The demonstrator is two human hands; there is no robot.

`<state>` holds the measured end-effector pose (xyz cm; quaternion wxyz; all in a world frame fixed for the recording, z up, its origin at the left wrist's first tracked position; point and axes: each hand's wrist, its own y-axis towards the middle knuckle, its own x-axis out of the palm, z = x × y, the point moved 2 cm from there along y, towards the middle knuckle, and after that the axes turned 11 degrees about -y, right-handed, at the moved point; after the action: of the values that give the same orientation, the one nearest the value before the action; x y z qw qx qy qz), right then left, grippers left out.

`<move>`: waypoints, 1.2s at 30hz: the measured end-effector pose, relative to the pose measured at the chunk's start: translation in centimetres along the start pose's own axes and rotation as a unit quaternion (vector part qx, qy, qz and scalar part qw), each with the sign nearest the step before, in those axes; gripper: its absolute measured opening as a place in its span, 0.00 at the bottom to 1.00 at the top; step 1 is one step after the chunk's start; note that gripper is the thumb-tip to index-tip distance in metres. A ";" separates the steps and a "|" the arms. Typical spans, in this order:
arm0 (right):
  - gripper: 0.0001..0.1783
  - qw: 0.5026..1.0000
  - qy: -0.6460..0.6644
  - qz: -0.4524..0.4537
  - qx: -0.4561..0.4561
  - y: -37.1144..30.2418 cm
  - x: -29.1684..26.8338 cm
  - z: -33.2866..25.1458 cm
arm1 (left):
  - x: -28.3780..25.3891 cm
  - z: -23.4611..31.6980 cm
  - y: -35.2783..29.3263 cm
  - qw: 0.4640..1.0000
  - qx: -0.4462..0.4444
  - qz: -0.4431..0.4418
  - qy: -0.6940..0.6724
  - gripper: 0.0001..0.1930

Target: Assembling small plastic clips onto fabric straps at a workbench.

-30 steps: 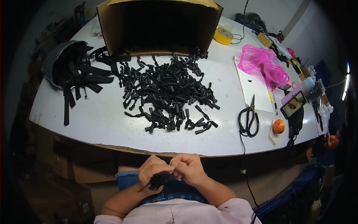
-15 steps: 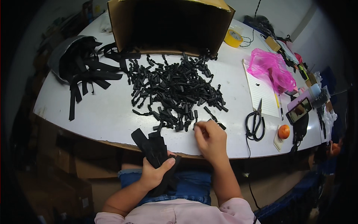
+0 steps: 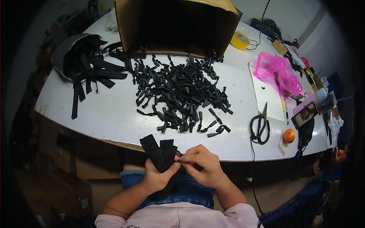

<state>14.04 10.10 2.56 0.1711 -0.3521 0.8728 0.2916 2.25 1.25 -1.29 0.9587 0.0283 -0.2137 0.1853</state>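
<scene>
Over my lap, just in front of the table's near edge, my left hand (image 3: 156, 178) is closed around a bundle of black fabric strips (image 3: 155, 152). My right hand (image 3: 202, 166) meets it at the left thumb, its fingers pinched together. Whatever lies in that pinch is too small and covered to name. Beyond both hands, a wide heap of small black pull-like pieces (image 3: 182, 87) spreads over the white table (image 3: 102, 117). Several stray pieces (image 3: 218, 131) lie at the heap's near right side.
Behind the heap stands an open cardboard box (image 3: 121, 30). At left, a grey bag (image 3: 61, 57) spills black strips (image 3: 99, 72). To the right lie scissors (image 3: 260, 127), a lined pad (image 3: 270, 100), a pink plastic bag (image 3: 279, 72), an orange fruit (image 3: 289, 135), a phone (image 3: 305, 114) and yellow tape (image 3: 239, 41).
My right hand has come back from the heap's near edge to my left hand, where the fingertips now meet. The left hand still grips the strips, slightly shifted.
</scene>
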 end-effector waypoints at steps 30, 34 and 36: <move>0.04 0.841 0.440 -0.010 0.315 -2.1 3.0 1.1 | 0.5 1.9 0.4 0.998 -0.025 -0.004 -0.055 0.08; 0.03 0.924 0.315 0.085 0.199 -2.4 3.6 0.8 | 1.0 1.9 0.2 0.997 -0.034 0.003 -0.067 0.08; 0.04 0.943 0.276 0.068 0.174 -2.7 3.7 1.2 | 1.1 1.9 0.2 0.997 -0.029 0.005 -0.066 0.08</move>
<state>13.49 7.39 -1.33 -0.0382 -0.3234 0.9447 0.0379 2.31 1.57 0.89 0.9419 0.0111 -0.2821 0.1819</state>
